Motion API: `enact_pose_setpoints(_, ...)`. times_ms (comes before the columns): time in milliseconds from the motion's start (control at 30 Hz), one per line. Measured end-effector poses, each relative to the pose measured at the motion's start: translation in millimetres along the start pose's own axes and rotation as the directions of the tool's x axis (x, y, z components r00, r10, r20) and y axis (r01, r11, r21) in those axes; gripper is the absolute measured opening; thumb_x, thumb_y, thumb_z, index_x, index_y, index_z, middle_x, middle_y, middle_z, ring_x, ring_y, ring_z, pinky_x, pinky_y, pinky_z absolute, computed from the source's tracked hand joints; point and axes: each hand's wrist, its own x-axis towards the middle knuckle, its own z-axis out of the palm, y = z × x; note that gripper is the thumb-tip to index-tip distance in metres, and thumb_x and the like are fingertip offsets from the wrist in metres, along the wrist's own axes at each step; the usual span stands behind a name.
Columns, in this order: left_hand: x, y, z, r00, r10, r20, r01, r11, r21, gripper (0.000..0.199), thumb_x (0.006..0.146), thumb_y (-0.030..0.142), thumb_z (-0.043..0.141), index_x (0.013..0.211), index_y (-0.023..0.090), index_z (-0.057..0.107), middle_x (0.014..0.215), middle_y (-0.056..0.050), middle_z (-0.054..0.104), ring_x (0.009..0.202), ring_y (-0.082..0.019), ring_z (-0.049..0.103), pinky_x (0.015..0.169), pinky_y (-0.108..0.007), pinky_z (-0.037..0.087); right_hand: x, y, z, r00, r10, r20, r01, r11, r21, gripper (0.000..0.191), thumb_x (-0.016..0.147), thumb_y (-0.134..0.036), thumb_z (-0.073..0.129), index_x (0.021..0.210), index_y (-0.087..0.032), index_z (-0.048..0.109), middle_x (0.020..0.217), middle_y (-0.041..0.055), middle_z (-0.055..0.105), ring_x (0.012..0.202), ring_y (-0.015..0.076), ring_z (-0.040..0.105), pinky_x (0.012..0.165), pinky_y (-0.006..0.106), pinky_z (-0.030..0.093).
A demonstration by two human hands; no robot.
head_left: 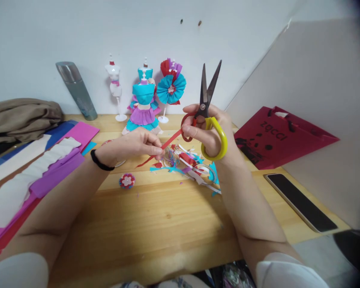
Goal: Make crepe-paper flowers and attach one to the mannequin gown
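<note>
My left hand [147, 145] pinches a narrow red paper strip [171, 140], whose loose end hangs down to the left. The strip runs up to my right hand [208, 130], where thumb and fingers grip its other end. Hooked on that same hand is a pair of scissors [204, 108] with yellow and red handles, blades apart and pointing upward. Below the hands lies a heap of paper scraps [192, 162] in red, white, blue and purple. A small round red, white and blue paper flower [127, 181] rests on the table under my left wrist.
Several mini mannequins [143, 98] in paper outfits stand along the wall. A bottle [77, 91] leans back left. Stacked coloured paper [48, 168] and brown cloth [24, 118] lie left. At right are a red gift bag [279, 138] and a phone [300, 202].
</note>
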Motion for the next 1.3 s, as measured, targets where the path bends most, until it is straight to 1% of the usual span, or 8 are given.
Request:
enact_pose_setpoints(233,3,-4,1.7,0.981,0.001,0.192,-0.005,1.000,0.018,0.022,0.072,0.037,0.075,0.062,0.018,0.072,0.058,0.000,0.065,0.056,-0.011,0.056,0.055,-0.021,0.041,2,8,-2,1.000,-0.007,-0.003,0.007,1.000,-0.024,0.044,0.068,-0.045,0.084,0.100,-0.027,0.059,0.068,-0.0045,0.057,0.054,0.0140,0.052,0.052,0.032,0.042)
enact_pose_setpoints(500,3,0,6.1,0.979,-0.012,0.203,0.008,1.000,0.021,0.021,0.073,0.034,0.075,0.059,0.018,0.072,0.057,0.000,0.064,0.053,-0.010,0.054,0.053,-0.021,0.040,3,16,-4,1.000,0.001,0.006,-0.001,1.000,-0.024,0.042,0.071,-0.048,0.084,0.100,-0.029,0.060,0.070,-0.0032,0.057,0.055,0.0142,0.051,0.053,0.033,0.043)
enact_pose_setpoints(667,2,2,6.5,0.998,0.020,-0.058,-0.029,0.989,-0.144,0.026,0.075,0.035,0.075,0.058,0.018,0.069,0.058,-0.002,0.064,0.055,-0.011,0.056,0.056,-0.023,0.043,7,22,-1,0.997,0.059,-0.040,-0.058,0.998,0.027,0.047,0.068,-0.051,0.084,0.100,-0.027,0.060,0.072,-0.0014,0.064,0.056,0.0153,0.056,0.051,0.032,0.045)
enact_pose_setpoints(800,1,6,5.3,0.946,-0.041,-0.323,-0.082,0.930,-0.359,0.030,0.079,0.035,0.075,0.059,0.015,0.064,0.059,-0.001,0.063,0.052,-0.007,0.053,0.053,-0.021,0.039,5,23,-2,0.995,0.060,-0.080,-0.053,0.995,0.081,0.046,0.074,-0.057,0.077,0.103,-0.025,0.062,0.082,0.0026,0.068,0.063,0.0162,0.060,0.053,0.031,0.046)
enact_pose_setpoints(933,0,11,3.6,0.884,-0.082,-0.461,-0.159,0.874,-0.459,0.030,0.075,0.036,0.079,0.064,0.013,0.064,0.062,-0.001,0.065,0.053,-0.008,0.057,0.054,-0.021,0.044,-7,13,0,0.974,0.088,0.209,-0.111,0.989,0.101,0.049,0.083,-0.063,0.065,0.106,-0.020,0.063,0.078,0.0033,0.064,0.062,0.0169,0.061,0.056,0.032,0.047)
enact_pose_setpoints(1033,-2,14,3.1,0.835,-0.102,-0.541,-0.199,0.861,-0.469,0.029,0.072,0.037,0.080,0.065,0.013,0.064,0.062,-0.001,0.066,0.052,-0.008,0.058,0.052,-0.020,0.045,-17,4,5,0.883,0.123,0.453,-0.150,0.988,0.025,0.043,0.089,-0.060,0.059,0.104,-0.019,0.063,0.075,0.0035,0.063,0.063,0.0167,0.059,0.058,0.031,0.047)
enact_pose_setpoints(1133,-3,15,2.5,0.783,-0.096,-0.614,-0.250,0.856,-0.453,0.029,0.072,0.040,0.080,0.068,0.014,0.066,0.067,-0.002,0.069,0.054,-0.009,0.060,0.053,-0.021,0.047,-22,1,12,0.828,0.202,0.523,-0.203,0.978,-0.056,0.045,0.089,-0.062,0.057,0.099,-0.018,0.061,0.069,0.0016,0.060,0.058,0.0142,0.054,0.053,0.028,0.044)
enact_pose_setpoints(1300,-4,16,1.0,0.708,-0.085,-0.701,-0.299,0.863,-0.406,0.028,0.074,0.039,0.078,0.073,0.013,0.069,0.076,-0.006,0.074,0.067,-0.012,0.067,0.061,-0.021,0.050,-22,7,18,0.801,0.293,0.522,-0.270,0.955,-0.122,0.049,0.087,-0.066,0.057,0.097,-0.018,0.060,0.063,-0.0005,0.057,0.053,0.0118,0.052,0.046,0.023,0.041)
